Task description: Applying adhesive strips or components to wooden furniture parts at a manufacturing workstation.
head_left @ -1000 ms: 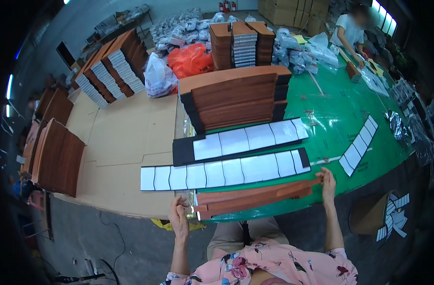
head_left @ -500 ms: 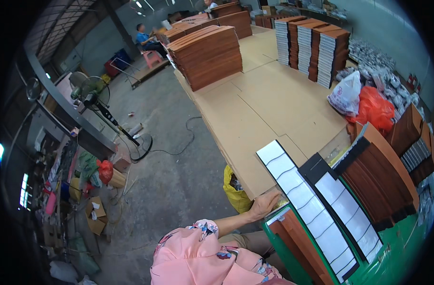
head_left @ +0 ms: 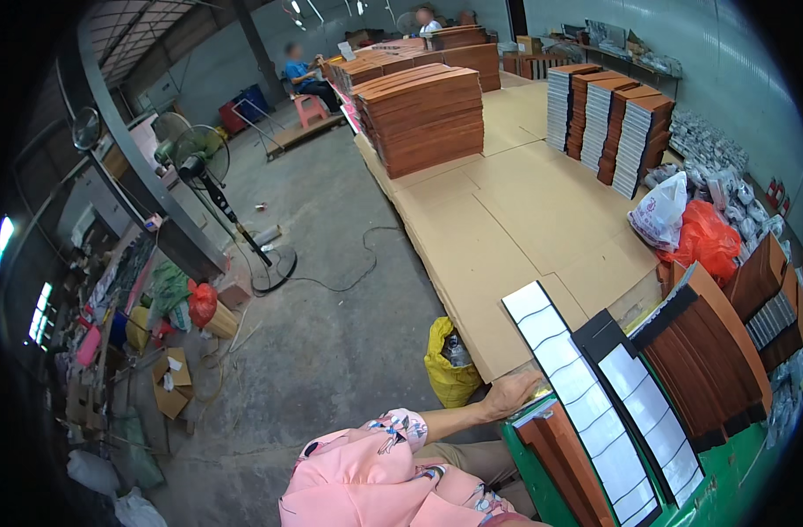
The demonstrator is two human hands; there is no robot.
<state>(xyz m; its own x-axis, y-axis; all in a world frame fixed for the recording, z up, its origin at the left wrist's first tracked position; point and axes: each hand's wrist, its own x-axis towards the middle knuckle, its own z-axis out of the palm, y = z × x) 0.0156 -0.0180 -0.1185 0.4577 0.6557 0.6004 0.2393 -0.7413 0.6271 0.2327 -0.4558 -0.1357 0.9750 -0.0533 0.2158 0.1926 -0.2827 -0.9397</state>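
My left hand (head_left: 512, 394) comes from a pink floral sleeve (head_left: 392, 439) and rests at the table corner. Its fingers are curled, and their tips go out of sight beside a long panel (head_left: 586, 408) with white, wavy-lined segments and dark edges. Whatever they grip is hidden. Next to that panel lies a second white-faced strip (head_left: 651, 422) with a black end. Under the long panel, brown slats (head_left: 559, 457) lie on a green surface (head_left: 735, 470). My right hand is out of view.
Cardboard covers the long table (head_left: 498, 237), which bears brown panel stacks (head_left: 428, 119) and white-edged stacks (head_left: 608, 127). Curved brown panels (head_left: 709, 360) and a red bag (head_left: 709, 241) are at right. A yellow sack (head_left: 451, 364) and a fan (head_left: 199, 167) stand on the floor. Two people sit far off.
The whole view has shifted, so the scene sits farther right and lower. My left hand stays at the table corner beside the long panel.
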